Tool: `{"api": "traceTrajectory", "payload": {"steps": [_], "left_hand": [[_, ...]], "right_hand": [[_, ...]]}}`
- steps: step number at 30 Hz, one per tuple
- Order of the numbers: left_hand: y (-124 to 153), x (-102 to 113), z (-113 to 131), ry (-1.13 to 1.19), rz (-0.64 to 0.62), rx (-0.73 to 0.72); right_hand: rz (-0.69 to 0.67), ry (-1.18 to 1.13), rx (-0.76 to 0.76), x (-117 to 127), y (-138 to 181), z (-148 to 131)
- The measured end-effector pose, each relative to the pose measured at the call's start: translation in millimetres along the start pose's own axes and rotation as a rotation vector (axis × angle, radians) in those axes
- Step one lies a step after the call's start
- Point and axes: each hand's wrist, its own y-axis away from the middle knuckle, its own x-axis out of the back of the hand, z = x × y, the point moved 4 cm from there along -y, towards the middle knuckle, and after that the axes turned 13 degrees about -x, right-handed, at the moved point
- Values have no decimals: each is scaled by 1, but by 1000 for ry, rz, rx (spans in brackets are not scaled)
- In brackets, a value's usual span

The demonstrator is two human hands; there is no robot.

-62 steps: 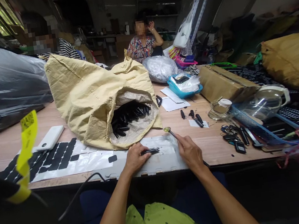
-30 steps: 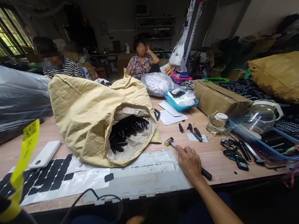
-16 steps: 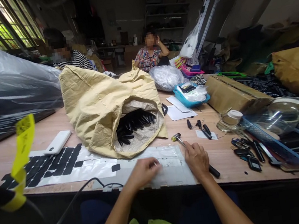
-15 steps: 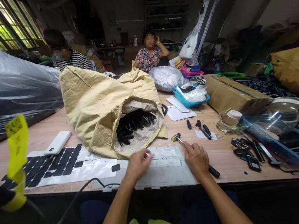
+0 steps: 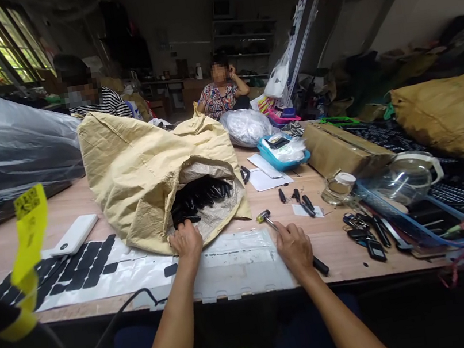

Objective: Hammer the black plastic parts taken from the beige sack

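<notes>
My left hand (image 5: 186, 239) is at the mouth of a large beige sack (image 5: 124, 155), its fingers curled at the near rim against the black, glossy, elongated pieces (image 5: 200, 196) inside. What the fingertips grip is hidden. My right hand (image 5: 294, 249) is wrapped around the handle of a small hammer (image 5: 263, 216), whose two-faced head points away to the left. The black handle end sticks out below the palm. Between my hands lies a whitish flat board (image 5: 241, 265) at the table edge.
On the left are a sheet of black stickers (image 5: 84, 266), a white power bank (image 5: 76, 233) and a yellow tag (image 5: 31, 227). On the right lie small black parts (image 5: 306, 203), key fobs (image 5: 374, 248), a glass jug (image 5: 409, 176) and a cardboard box (image 5: 344, 148). Two people sit beyond the table.
My left hand has moved left and forward from above the board to the sack's mouth. My right hand keeps hold of the hammer. The whole view has shifted slightly.
</notes>
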Motion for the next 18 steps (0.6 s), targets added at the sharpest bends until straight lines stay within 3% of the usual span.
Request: {"api": "traceTrajectory", "payload": {"steps": [4,8,12,15,18], "left_hand": [[6,4,-7,89,133,-45],[21,10,0,308,290,-241],[39,-4,25,558,86,-506],[49,-19,34,571,-54,-558],[52,-30,32,550,-97,-564]], "right_hand": [[-7,-16,1,2,0,0],[-39,-27,-9,3,-1,0],[-68,-32,-27,5,-1,-1],[-80,-35,-48,5,-1,-1],[-102,-46,-67,4,-3,-1]]}}
